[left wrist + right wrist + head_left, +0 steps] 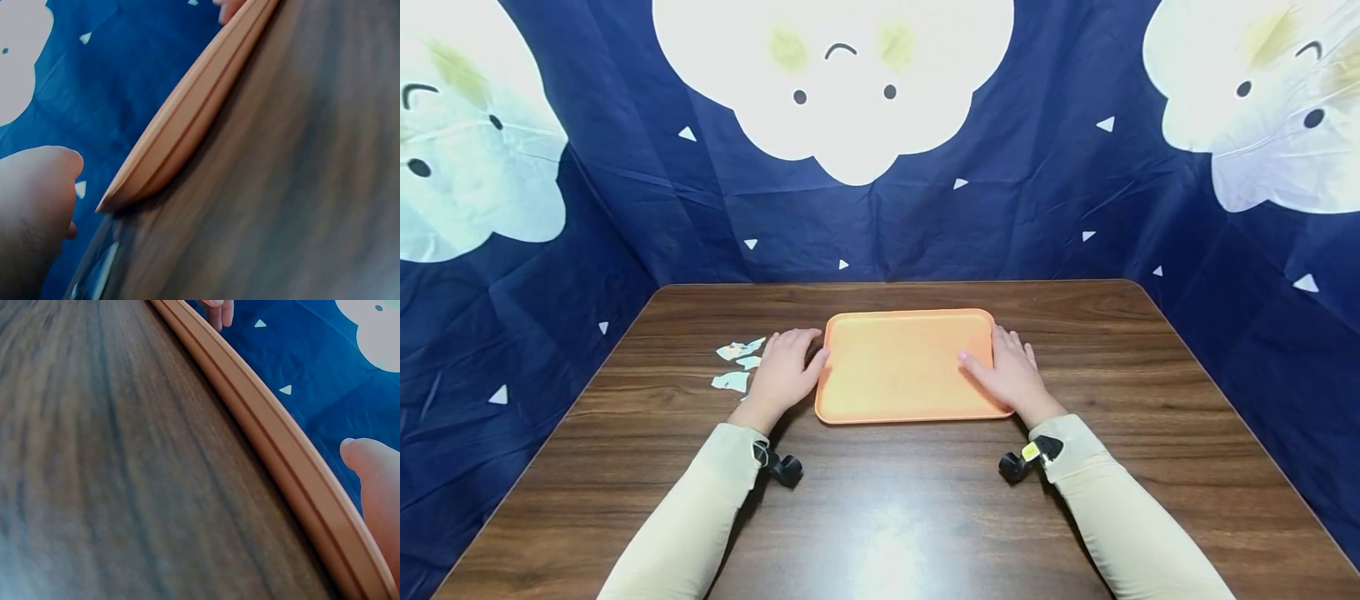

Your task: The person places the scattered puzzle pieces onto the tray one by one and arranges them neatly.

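Note:
An orange rectangular tray (902, 367) lies flat on the wooden table. My left hand (786, 367) is at its left edge, fingers extended, with the thumb close to the rim. In the left wrist view a gap shows between the thumb (44, 181) and the tray's corner (169, 144). My right hand (1015, 371) lies along the right edge, thumb over the tray's inside and fingers outside the rim. From the right wrist, the thumb (369, 462) appears beyond the tray's side (269, 437). Whether the right fingers touch the rim is unclear.
Several pale blue, irregular flat pieces (732, 381) lie left of my left hand, partly hidden by it. A dark blue cloth with white clouds (880, 225) hangs around the table (895, 492). Each wrist carries a small black camera (786, 471).

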Motion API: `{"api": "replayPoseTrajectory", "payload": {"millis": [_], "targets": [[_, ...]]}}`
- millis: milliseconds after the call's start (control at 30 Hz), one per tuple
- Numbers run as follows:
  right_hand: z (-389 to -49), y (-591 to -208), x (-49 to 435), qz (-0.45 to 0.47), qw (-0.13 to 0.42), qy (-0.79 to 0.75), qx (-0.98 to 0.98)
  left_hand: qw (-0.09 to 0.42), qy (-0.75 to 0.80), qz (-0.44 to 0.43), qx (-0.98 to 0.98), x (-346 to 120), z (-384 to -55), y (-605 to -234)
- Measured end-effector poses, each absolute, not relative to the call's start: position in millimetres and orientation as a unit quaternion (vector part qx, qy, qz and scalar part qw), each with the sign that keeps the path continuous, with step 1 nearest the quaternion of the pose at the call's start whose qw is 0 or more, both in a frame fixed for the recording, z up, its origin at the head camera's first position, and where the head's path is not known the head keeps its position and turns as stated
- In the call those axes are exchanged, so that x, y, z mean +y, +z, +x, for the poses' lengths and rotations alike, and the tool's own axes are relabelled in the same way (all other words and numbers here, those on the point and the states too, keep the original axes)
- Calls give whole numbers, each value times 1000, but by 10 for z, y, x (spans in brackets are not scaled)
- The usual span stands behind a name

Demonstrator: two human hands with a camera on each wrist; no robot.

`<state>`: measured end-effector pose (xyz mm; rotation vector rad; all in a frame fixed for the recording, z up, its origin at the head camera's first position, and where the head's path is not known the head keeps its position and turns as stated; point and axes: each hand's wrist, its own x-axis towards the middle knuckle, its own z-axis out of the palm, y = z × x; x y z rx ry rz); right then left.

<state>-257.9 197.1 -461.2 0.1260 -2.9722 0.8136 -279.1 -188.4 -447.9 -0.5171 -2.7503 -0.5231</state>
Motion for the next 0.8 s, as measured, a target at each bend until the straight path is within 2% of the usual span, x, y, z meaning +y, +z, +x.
{"api": "replayPoseTrajectory", "payload": {"millis": [333, 800], "targets": [[-2559, -4595, 1954, 42, 27, 266, -963, 154, -194, -149, -957, -2367, -2891, -4451], [-2558, -4588, 1951, 39, 25, 267, -962, 144, -198, -98, -965, -2937, -2861, -4492]]}}
